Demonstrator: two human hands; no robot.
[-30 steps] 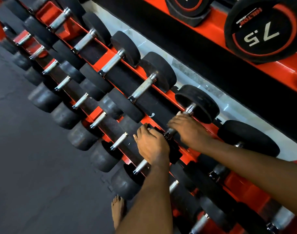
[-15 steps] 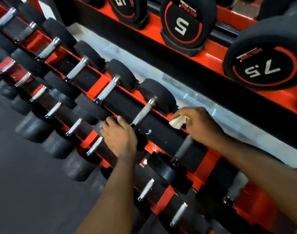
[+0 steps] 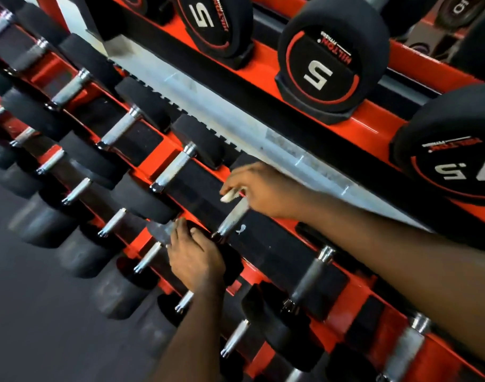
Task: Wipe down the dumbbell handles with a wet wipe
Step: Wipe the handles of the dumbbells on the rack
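Right hand [image 3: 266,188] pinches the white wet wipe [image 3: 230,196] at the top end of a chrome dumbbell handle [image 3: 233,217] on the red/black rack [image 3: 164,148]. Left hand [image 3: 195,257] lies curled over a black weight head w/ fingers together (frame blurry). Dark gym floor [image 3: 29,312] at left.

Two bare arms come into view from the bottom and the right side. No sleeves show on them, so both forearms are uncovered all the way to the picture's edge. The left hand [image 3: 195,260] has no glove, no ring and no watch that can be seen. The right hand [image 3: 263,188] is bare too, and its wrist has no band. The fingers look a bit blurry, so small marks cannot be told.
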